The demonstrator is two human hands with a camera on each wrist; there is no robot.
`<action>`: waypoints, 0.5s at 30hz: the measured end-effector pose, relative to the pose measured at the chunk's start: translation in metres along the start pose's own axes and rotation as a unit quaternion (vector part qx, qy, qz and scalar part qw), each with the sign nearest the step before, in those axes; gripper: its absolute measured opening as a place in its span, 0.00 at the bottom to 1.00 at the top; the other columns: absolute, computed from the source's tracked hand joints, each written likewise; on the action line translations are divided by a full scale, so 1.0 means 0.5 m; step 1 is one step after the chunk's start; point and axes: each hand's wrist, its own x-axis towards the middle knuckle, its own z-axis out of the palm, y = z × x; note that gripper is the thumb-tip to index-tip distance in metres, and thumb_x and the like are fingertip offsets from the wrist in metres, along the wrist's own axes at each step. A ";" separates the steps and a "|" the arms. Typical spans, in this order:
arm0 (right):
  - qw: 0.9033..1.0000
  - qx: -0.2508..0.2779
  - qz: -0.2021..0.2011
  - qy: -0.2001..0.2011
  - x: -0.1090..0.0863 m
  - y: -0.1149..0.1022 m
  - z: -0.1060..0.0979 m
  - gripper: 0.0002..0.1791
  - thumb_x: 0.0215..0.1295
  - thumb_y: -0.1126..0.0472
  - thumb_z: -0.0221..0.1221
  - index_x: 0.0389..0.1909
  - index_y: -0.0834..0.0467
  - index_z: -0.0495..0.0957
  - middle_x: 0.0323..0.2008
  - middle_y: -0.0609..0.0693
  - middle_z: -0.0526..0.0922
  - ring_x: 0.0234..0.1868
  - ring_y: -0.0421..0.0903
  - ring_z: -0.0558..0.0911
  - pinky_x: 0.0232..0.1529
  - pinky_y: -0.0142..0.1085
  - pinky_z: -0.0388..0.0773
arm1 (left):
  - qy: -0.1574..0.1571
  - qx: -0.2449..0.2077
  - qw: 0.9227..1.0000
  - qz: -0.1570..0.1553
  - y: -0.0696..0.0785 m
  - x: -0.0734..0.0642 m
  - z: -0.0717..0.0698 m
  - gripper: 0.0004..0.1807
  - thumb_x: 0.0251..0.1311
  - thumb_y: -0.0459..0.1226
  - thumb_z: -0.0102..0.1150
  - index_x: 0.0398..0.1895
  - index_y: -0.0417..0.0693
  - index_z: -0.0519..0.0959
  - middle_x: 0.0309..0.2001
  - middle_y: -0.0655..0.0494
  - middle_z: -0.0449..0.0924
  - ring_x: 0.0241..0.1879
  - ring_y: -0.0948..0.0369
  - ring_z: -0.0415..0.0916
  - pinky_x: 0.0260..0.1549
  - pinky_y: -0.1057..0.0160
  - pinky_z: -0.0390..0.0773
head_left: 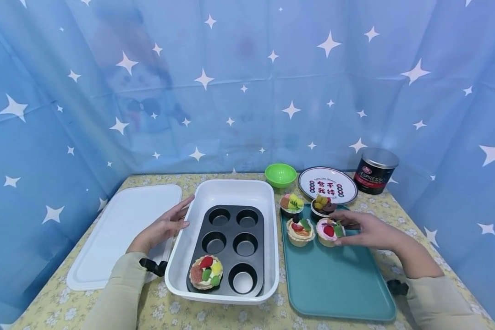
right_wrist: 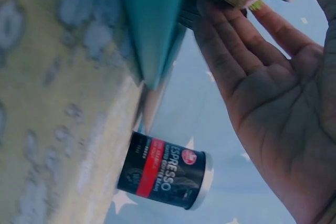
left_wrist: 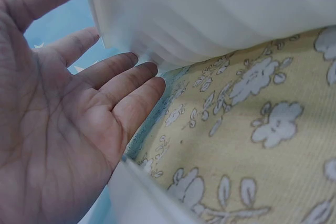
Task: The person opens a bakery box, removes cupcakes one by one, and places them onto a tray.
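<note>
My left hand (head_left: 165, 228) is at the left wall of a deep white bin (head_left: 221, 299), fingers extended and fingertips touching its side. Inside the bin lies a dark muffin pan (head_left: 224, 266); a fruit-topped tart (head_left: 206, 272) fills its near-left cup. My right hand (head_left: 369, 230) reaches over the teal tray (head_left: 334, 284), thumb and extended fingers beside a pink-cream cupcake (head_left: 330, 231). Whether they press on it cannot be told. Close by are a cream cupcake (head_left: 300, 232), a kiwi-topped cupcake (head_left: 292, 204) and a chocolate cupcake (head_left: 323, 206), partly hidden.
A white lid (head_left: 123, 233) lies on the flowered tablecloth (head_left: 165, 311) left of the bin. Behind the tray stand a green bowl (head_left: 280, 175), a white plate (head_left: 327, 184) with red characters and a black espresso can (head_left: 374, 172). A blue starred curtain (head_left: 247, 114) closes off the back.
</note>
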 end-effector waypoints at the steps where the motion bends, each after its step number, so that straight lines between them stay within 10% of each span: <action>1: 1.000 -0.004 -0.001 0.003 -0.001 -0.001 -0.002 0.40 0.59 0.41 0.70 0.67 0.56 0.72 0.60 0.55 0.79 0.56 0.58 0.81 0.53 0.55 0.79 | -0.001 -0.001 1.000 0.000 0.001 0.000 0.001 0.46 0.69 0.37 0.58 0.82 0.67 0.45 0.81 0.49 0.44 0.77 0.42 0.48 0.66 0.37 0.61; 15: 0.995 -0.047 -0.086 0.030 0.011 -0.065 -0.030 0.32 0.65 0.46 0.67 0.66 0.56 0.75 0.57 0.50 0.82 0.53 0.53 0.83 0.44 0.44 0.82 | 0.007 0.002 1.000 -0.005 0.001 -0.002 0.004 0.46 0.68 0.38 0.59 0.82 0.69 0.46 0.80 0.52 0.46 0.77 0.44 0.49 0.68 0.35 0.57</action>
